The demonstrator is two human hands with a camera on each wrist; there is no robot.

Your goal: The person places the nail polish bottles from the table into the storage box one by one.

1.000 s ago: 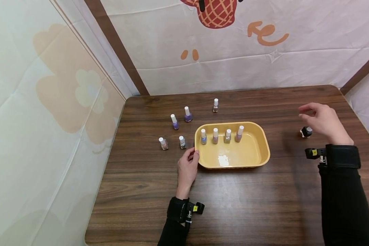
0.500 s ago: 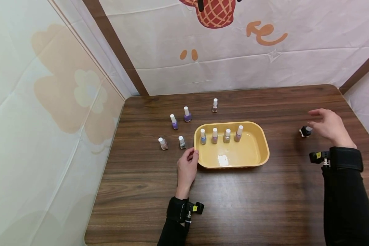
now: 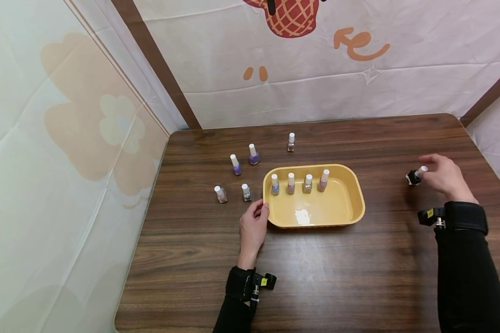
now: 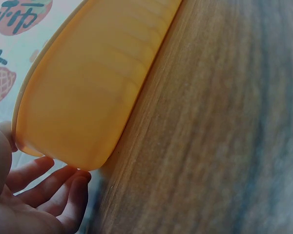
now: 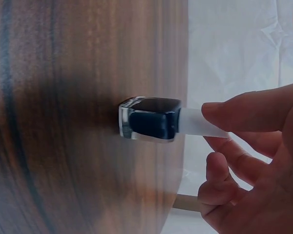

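Note:
My right hand (image 3: 446, 179) pinches the white cap (image 5: 198, 122) of a dark nail polish bottle (image 5: 154, 119) between thumb and fingers, at the table's right side. The bottle stands upright, with clear glass around dark polish. My left hand (image 3: 253, 227) holds the near left corner of a yellow tray (image 3: 337, 206), thumb at the rim and fingers against the outer wall (image 4: 78, 97). Along the far side inside the tray stand several nail polish bottles in a row, among them a blue one (image 3: 275, 186) and a pinkish one (image 3: 323, 181).
Left of and behind the tray, more white-capped bottles stand on the wooden table (image 3: 183, 249): two purple ones (image 3: 254, 157), a pinkish one (image 3: 221, 195), a grey-green one (image 3: 246, 193) and a brownish one (image 3: 290, 144). A printed white curtain (image 3: 316, 97) hangs behind the table.
My right hand has moved down to the dark nail polish bottle and now pinches its cap; earlier the fingers were apart from it. The left hand and the tray stay put.

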